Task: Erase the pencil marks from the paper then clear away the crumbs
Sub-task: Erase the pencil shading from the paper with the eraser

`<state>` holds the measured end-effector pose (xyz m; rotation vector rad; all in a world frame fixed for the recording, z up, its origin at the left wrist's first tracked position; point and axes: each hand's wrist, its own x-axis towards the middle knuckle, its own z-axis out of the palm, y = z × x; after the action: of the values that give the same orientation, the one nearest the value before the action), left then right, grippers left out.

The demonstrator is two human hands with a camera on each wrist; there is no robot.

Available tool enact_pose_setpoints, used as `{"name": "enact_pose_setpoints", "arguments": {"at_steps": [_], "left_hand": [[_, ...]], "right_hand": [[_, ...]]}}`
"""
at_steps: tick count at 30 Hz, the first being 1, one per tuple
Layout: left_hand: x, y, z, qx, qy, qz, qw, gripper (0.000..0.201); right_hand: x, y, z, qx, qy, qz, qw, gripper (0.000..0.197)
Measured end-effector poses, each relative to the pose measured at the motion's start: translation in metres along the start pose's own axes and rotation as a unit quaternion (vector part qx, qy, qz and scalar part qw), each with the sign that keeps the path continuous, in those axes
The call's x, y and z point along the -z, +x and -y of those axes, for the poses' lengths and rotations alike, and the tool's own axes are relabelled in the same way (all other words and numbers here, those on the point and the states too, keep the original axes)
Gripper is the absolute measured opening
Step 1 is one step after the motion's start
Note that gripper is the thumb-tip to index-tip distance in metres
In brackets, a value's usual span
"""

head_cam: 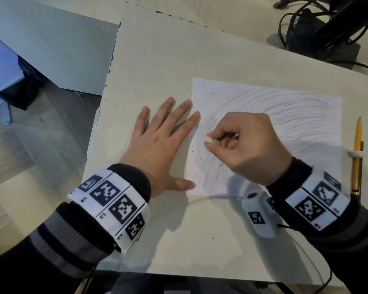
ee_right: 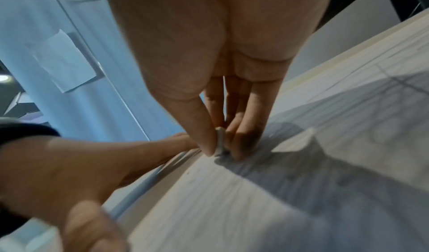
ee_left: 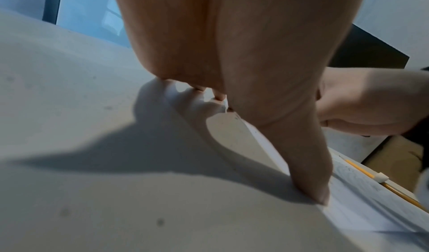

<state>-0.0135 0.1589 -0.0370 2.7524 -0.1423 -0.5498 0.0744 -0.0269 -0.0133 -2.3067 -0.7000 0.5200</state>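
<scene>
Right hand: the right hand (head_cam: pixel 249 149) pinches a small white block eraser (head_cam: pixel 211 141) between thumb and fingers, its lower end pressed to the sheet near the left edge.
Left hand: the left hand (head_cam: pixel 157 145) lies flat and spread on the off-white bench (head_cam: pixel 157 66), grasping nothing; thumb tip and two fingertips touch the sheet's left edge.
Paper: a white rectangular sheet of paper (head_cam: pixel 306 115) lies flat on the bench, covered in curved grey pencil strokes, fainter near the eraser.
Crumbs: small dark eraser crumbs (head_cam: pixel 208 90) lie scattered over the sheet's left part.
Pencil: a yellow wooden pencil (head_cam: pixel 358 136) with a white ring around it lies just beside the sheet's right edge.
Far corner: black cables (head_cam: pixel 306 28) lie well apart from the sheet.
</scene>
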Motion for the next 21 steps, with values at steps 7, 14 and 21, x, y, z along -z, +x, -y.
{"name": "enact_pose_setpoints", "arguments": {"at_steps": [7, 14, 21], "left_hand": [[0.000, 0.000, -0.002, 0.005, 0.006, 0.002, 1.000, 0.132], [0.002, 0.000, -0.003, 0.010, 0.015, 0.002, 1.000, 0.132], [0.005, 0.001, -0.002, 0.009, 0.038, -0.005, 0.999, 0.132]], "right_hand": [[0.000, 0.004, 0.004, -0.005, -0.006, -0.002, 1.000, 0.009], [0.001, -0.009, 0.005, -0.025, 0.007, 0.023, 0.999, 0.008], [0.000, 0.007, 0.003, -0.023, -0.013, -0.022, 0.999, 0.006]]}}
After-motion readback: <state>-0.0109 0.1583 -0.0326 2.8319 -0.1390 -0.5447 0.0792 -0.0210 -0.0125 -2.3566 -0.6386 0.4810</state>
